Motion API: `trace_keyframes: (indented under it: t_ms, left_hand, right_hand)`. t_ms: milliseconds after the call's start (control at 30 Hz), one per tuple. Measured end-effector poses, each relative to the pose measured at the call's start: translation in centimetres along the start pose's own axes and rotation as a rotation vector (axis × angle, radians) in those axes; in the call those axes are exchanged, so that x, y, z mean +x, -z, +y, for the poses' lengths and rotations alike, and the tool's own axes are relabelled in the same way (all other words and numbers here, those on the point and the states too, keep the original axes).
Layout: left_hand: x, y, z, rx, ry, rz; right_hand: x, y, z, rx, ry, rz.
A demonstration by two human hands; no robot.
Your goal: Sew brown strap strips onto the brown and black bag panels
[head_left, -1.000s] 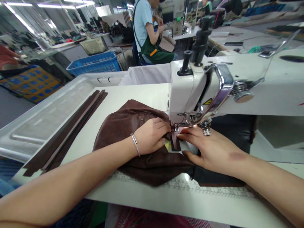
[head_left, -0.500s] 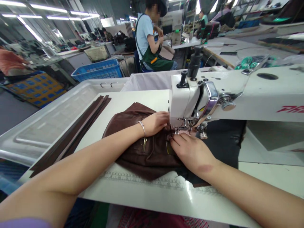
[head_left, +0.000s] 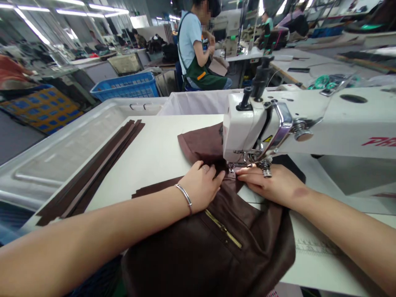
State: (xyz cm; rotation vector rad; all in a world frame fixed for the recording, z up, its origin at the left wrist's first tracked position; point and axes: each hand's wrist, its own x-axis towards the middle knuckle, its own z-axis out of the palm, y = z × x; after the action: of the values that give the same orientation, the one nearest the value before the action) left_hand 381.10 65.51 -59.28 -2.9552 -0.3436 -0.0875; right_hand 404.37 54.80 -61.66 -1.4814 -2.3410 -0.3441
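A dark brown leather piece (head_left: 185, 251) with a gold zipper (head_left: 223, 228) lies across the machine bed and hangs over the front edge. My left hand (head_left: 202, 183), with a bracelet at the wrist, rests on it left of the needle area, fingers apart and bent. At the presser foot (head_left: 231, 168) of the white sewing machine (head_left: 241, 132), the leather passes underneath. My right hand (head_left: 270, 183) is just right of the foot, fingers stretched out flat on the material, partly behind the machine's tension knob.
Several brown strips (head_left: 93, 173) lie at the left of the white table (head_left: 154, 144). Beyond are a clear plastic tray (head_left: 62, 152), a white-lined bin (head_left: 192, 103) and a blue basket (head_left: 126, 86). A person (head_left: 192, 45) in a green apron sits behind.
The leather has been turned and shifted toward me, its zipper now slanting and lower. My left hand has moved slightly down; my right hand has moved right, its fingers straighter.
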Motion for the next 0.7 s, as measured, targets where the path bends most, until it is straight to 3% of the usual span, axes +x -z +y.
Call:
trace_keyframes:
  t_ms: [67, 200, 300, 533, 700]
  left_hand:
    - [0.2, -0.3, 0.5, -0.035, -0.002, 0.021]
    - [0.7, -2.0, -0.3, -0.205, -0.146, 0.144]
    - [0.6, -2.7, -0.6, -0.273, -0.175, 0.189]
    - [0.4, -1.7, 1.1, -0.231, -0.047, 0.099]
    - [0.3, -1.9, 1.1, -0.241, -0.032, 0.082]
  right_hand:
    - [-0.1, -0.4, 0.2, 0.068, 0.010, -0.001]
    - [-0.4, -1.2, 0.1, 0.168, -0.016, 0.044]
    - [-0.6, -1.5, 0.3, 0.176, -0.012, 0.075]
    - [-0.4, -1.3, 0.8, 0.141, -0.064, -0.020]
    - [-0.6, -1.6, 0.8, 0.120, -0.048, -0.037]
